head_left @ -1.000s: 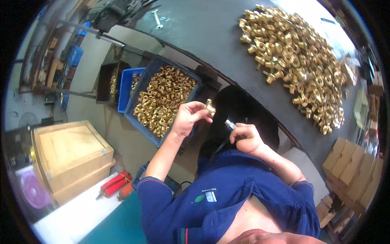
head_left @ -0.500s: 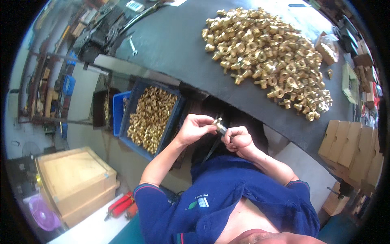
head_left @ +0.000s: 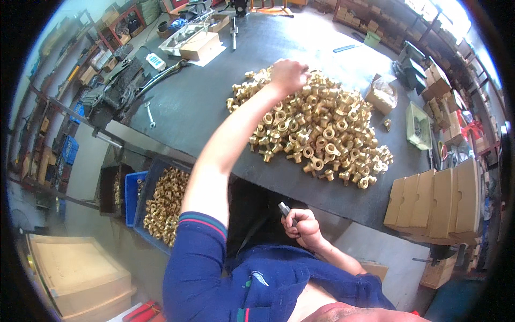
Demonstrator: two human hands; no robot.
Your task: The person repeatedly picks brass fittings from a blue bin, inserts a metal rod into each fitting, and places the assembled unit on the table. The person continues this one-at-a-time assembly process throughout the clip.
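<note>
My left hand [head_left: 289, 76] is stretched out over the far side of a large heap of brass fittings [head_left: 327, 123] on the dark table. Its fingers point down and away, so I cannot tell what they grip, if anything. Close to my body, below the table's front edge, my right hand [head_left: 304, 228] is closed around a short grey metal tool [head_left: 284, 208]. The squared tip of that tool sticks up bare past the thumb. The fittings are small, with a ring-shaped or hexagonal end and a stub.
More brass parts fill a blue crate [head_left: 141, 214] at the left, beside a smaller blue bin [head_left: 132, 196]. A wrench [head_left: 150, 115] lies on the table's left. Cardboard boxes [head_left: 437, 201] stand at right, near a green tray [head_left: 418, 127]. A wooden box [head_left: 75, 263] sits lower left.
My left hand has left the tool and swung forward to the heap. The brass fitting at the tool's tip is gone from there. My right hand still holds the tool; the view has shifted.
</note>
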